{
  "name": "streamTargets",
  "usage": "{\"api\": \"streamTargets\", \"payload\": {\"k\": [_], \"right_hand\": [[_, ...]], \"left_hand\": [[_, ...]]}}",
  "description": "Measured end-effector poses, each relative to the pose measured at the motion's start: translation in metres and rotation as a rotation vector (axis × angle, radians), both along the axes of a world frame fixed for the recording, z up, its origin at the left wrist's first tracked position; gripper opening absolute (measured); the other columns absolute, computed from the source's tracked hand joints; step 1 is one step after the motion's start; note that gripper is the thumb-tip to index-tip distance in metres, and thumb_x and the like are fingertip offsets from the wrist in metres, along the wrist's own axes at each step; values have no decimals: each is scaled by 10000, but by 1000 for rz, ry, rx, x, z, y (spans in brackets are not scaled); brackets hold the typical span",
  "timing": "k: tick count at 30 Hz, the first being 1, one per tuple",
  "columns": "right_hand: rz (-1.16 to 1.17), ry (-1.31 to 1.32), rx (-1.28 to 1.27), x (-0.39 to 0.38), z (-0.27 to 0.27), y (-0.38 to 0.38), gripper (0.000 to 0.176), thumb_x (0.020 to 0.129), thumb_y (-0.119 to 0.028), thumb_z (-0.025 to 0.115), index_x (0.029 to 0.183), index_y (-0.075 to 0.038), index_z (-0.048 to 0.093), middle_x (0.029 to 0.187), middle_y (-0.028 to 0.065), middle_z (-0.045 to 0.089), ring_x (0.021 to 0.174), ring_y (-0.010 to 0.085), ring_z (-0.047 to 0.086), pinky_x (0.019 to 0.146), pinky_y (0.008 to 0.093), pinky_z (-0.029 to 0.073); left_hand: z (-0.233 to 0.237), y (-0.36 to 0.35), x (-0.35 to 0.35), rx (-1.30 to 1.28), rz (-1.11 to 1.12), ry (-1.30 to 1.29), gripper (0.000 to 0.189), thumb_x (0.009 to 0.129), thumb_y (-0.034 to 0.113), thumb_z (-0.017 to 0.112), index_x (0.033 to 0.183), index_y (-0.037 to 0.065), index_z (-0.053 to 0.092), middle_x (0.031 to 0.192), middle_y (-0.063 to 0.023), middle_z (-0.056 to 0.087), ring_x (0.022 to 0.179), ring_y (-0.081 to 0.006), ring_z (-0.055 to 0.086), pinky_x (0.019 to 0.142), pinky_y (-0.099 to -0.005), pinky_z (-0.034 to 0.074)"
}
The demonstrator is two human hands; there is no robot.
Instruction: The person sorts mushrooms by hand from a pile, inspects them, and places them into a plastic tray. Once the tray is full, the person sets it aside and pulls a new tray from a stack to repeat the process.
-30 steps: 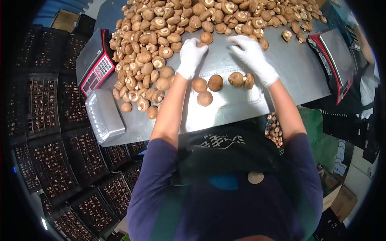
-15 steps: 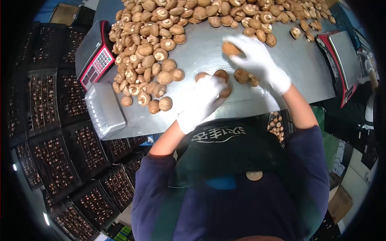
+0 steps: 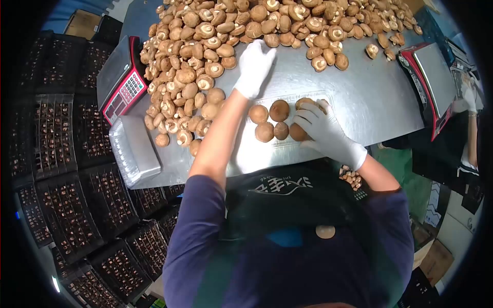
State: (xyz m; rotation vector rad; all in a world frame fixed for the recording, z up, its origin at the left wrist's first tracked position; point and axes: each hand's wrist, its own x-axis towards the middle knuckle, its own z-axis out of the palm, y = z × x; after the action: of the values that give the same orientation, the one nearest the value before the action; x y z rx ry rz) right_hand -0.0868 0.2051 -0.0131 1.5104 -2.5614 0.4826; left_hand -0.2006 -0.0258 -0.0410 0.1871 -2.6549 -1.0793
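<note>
My left hand [image 3: 255,69], in a white glove, reaches to the near edge of a large heap of brown mushrooms [image 3: 205,31]. Its thumb and forefinger are apart, close to a mushroom [image 3: 271,40]; no mushroom shows in its grip. My right hand [image 3: 331,133], also gloved, curls over a round mushroom [image 3: 298,132] in a shallow clear plastic tray [image 3: 287,144]. Several other mushrooms [image 3: 279,110] sit in rows in the tray, caps up. The right fingers partly hide those at the tray's right end.
A scale with red trim [image 3: 123,84] stands left, and another scale [image 3: 431,82] stands right on the metal table [image 3: 370,97]. Stacked clear trays [image 3: 133,151] lie at the left edge. Black crates of mushrooms [image 3: 67,205] fill the left side. Another person's gloved hand [image 3: 470,95] shows far right.
My left hand has moved from the tray up to the heap. My right hand has come down and left to the tray with its mushroom. More of the tray's mushrooms now show.
</note>
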Motion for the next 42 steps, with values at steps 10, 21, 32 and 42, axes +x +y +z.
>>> {"api": "streamTargets", "payload": {"k": [10, 21, 32, 42], "right_hand": [[-368, 201, -101, -179, -31, -57, 313, 811, -225, 643, 1087, -78, 628, 972, 120, 608, 972, 282, 566, 820, 407, 416], [-338, -127, -456, -148, -11, -45, 288, 755, -187, 678, 1035, -127, 655, 909, 82, 637, 897, 251, 600, 807, 390, 445], [-451, -677, -686, 29, -11, 66, 320, 714, -33, 755, 976, -78, 576, 990, 30, 614, 953, 155, 578, 879, 302, 436], [-489, -302, -419, 17, -28, 73, 249, 710, -79, 749, 936, -84, 644, 1000, 59, 650, 985, 276, 588, 868, 372, 454]], "left_hand": [[-25, -12, -19, 878, -5, -211, 251, 807, 121, 700, 1020, 5, 631, 916, -87, 681, 822, -195, 657, 763, -310, 530], [13, -21, 66, 1635, -444, -243, 481, 884, 79, 614, 1315, -59, 451, 1205, -162, 573, 1017, -197, 611, 885, -306, 545], [22, 77, 155, -229, -621, -56, 628, 644, 231, 833, 1176, 56, 548, 1068, -104, 555, 998, -296, 539, 888, -403, 428], [22, 38, 127, -233, -331, 199, 416, 759, 196, 720, 1126, 31, 615, 1083, -149, 563, 1013, -334, 514, 898, -440, 420]]}}
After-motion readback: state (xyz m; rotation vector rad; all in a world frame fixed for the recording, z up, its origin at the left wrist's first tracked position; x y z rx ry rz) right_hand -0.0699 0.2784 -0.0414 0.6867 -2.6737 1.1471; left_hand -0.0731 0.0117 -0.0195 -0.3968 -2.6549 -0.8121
